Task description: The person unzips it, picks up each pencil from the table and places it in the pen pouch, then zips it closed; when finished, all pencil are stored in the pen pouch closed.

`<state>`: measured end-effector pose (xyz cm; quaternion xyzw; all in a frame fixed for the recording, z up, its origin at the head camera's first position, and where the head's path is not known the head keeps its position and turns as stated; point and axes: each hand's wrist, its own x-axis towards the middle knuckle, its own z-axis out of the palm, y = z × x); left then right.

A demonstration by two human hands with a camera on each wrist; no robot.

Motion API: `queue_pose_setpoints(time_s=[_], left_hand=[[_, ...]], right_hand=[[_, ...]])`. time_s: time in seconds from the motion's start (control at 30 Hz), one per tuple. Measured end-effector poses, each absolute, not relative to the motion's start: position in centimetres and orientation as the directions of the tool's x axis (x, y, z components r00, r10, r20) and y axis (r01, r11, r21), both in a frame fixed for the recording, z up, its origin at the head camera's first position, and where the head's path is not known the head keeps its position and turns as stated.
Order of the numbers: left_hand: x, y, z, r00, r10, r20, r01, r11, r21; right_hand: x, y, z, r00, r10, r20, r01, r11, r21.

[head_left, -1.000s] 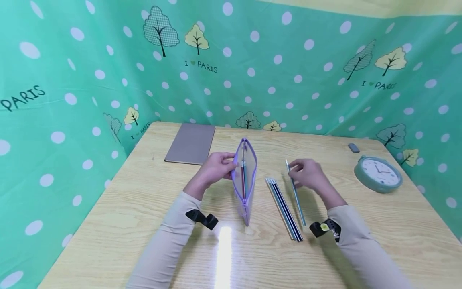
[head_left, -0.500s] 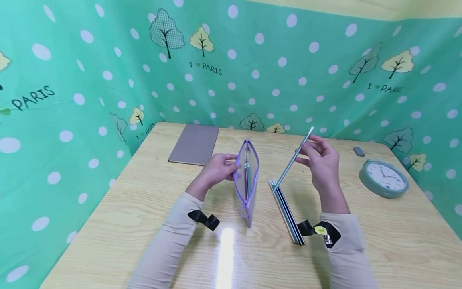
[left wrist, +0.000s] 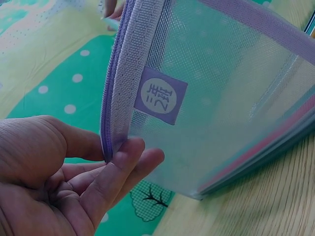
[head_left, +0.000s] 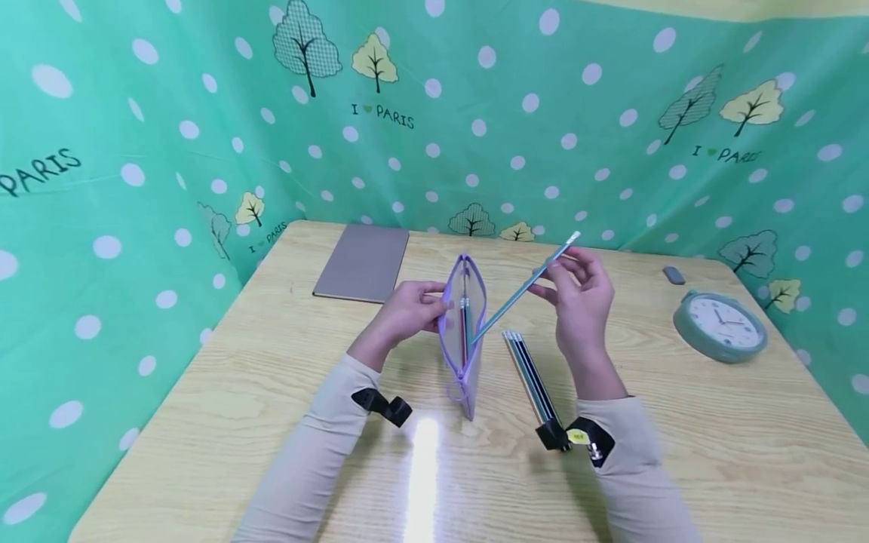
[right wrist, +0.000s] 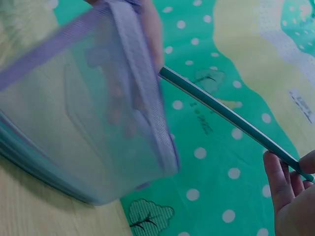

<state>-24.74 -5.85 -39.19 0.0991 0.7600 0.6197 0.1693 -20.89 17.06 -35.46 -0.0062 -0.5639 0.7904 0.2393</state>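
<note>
My left hand (head_left: 410, 311) pinches the purple-edged rim of a see-through mesh zip pouch (left wrist: 206, 83), which stands upright with its mouth spread. Several pencils (head_left: 465, 332) lean inside it, showing through the mesh in the left wrist view. My right hand (head_left: 582, 298) pinches a teal pencil (head_left: 523, 288) near its white-tipped end. That pencil slants down to the left, its lower end at the pouch's mouth. In the right wrist view the pouch blocks part of the left hand. More striped pencils (head_left: 529, 377) lie side by side on the table, right of the pouch, partly behind the right wrist's camera.
A grey notebook (head_left: 363, 262) lies at the back left of the wooden table (head_left: 204, 422). To the far right are a round teal clock (head_left: 721, 326) and a small grey eraser-like block (head_left: 674, 275). A polka-dot curtain (head_left: 421, 136) hangs behind the table.
My right hand has lifted the teal pencil off the table, tilted it and brought it left to the pouch's mouth. My left hand keeps its hold on the pouch.
</note>
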Motion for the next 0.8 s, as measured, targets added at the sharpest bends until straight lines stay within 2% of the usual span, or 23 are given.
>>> queue_pose_setpoints(time_s=[0.3,0.8], left_hand=[[-24.9,-5.7,-39.1,-0.922,0.362,-0.136,-0.057,0.220,0.974],[-24.6,-5.7,-38.9,-0.926,0.354,-0.133,-0.049,0.236,0.971]], right_hand=[[-20.2,14.7,-36.2,-0.897,0.287,0.337,-0.397,-0.186,-0.899],[-20.1,13.5,-37.0,-0.912,0.211,0.353,-0.377,-0.087,-0.922]])
